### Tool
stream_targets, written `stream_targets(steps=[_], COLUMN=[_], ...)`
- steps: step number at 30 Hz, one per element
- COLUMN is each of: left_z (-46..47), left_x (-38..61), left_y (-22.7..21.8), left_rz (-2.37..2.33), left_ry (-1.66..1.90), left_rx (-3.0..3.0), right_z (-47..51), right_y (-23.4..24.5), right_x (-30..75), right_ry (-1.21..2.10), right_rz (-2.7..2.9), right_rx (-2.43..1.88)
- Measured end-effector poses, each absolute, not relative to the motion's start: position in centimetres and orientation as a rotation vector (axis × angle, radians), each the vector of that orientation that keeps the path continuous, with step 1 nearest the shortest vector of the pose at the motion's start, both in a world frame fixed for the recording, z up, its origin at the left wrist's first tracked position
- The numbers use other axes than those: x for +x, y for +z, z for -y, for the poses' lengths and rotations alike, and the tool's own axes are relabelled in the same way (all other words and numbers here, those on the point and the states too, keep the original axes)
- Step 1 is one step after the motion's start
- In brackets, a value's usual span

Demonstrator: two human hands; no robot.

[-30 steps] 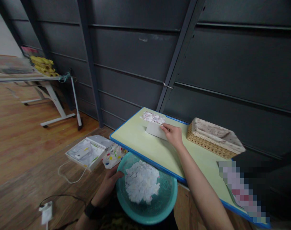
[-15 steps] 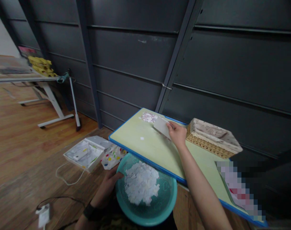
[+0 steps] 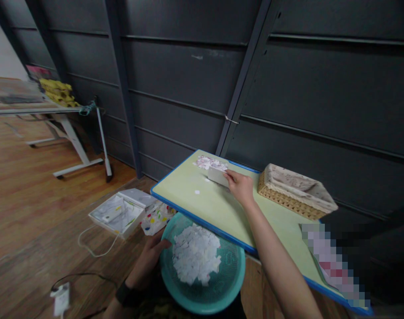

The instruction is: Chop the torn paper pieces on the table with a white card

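Observation:
My right hand reaches across the pale green table and pinches a white card, its edge down on the tabletop beside a small heap of paper scraps at the far corner. One loose white scrap lies nearer on the table. My left hand grips the left rim of a teal mesh basin held below the table's near edge. The basin holds a pile of torn white paper.
A wicker basket with a cloth liner stands on the table to the right of my hand. On the wooden floor lie an open white box, a spotted bag and a cable with plug. A dark panelled wall rises behind.
My right hand lifted the card away from the scrap heap toward the basket, then brought it back down beside the heap. The basin and left hand stayed put.

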State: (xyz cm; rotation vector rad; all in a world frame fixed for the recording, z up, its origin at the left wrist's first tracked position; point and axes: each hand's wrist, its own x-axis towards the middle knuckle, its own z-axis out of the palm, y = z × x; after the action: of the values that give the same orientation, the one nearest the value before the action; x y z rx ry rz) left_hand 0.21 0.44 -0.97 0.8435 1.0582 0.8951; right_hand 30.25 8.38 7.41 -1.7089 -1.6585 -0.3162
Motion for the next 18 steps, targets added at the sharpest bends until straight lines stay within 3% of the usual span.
stream_targets(steps=[18], left_z=[-0.15], left_x=[-0.4], left_y=[-0.08], left_rz=[-1.096], left_ry=[0.862], left_rx=[0.805], right_z=[-7.62], right_y=[7.76], right_x=[29.7], right_ry=[0.273], right_rz=[1.605], right_rx=[-1.437])
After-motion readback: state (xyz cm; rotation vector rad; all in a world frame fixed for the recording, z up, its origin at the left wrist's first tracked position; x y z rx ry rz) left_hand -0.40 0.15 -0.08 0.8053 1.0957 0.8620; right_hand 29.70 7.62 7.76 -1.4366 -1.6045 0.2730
